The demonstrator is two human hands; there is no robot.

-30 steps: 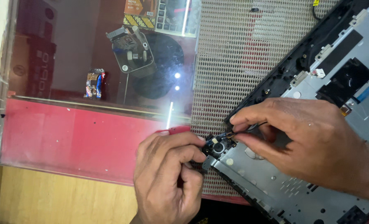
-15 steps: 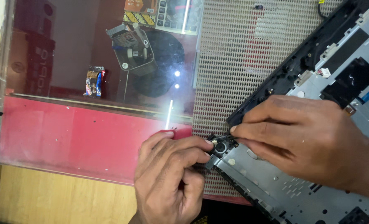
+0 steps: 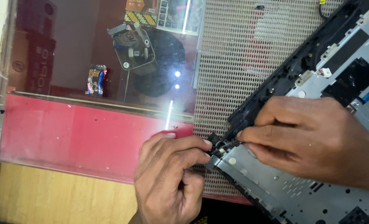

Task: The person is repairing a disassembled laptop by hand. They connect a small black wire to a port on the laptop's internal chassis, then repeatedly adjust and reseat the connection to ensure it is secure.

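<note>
Opened grey-and-black laptop chassis [image 3: 317,83] lies diagonally across right side of tabletop, lower corner over perforated beige metal mat [image 3: 238,54]. Left hand [image 3: 170,180] curled, fingertips pinched together on small black hinge part [image 3: 214,141] at chassis corner. Right hand [image 3: 313,139] rests on chassis, fingers closed on thin dark piece just beside same corner. Open room left of hands: red glass-topped tabletop [image 3: 68,132], reflective, bare to its front edge; pale wood panel [image 3: 60,195] below. Dark objects visible beneath glass.

Bright, sharp; glare on glass [image 3: 174,95].
</note>
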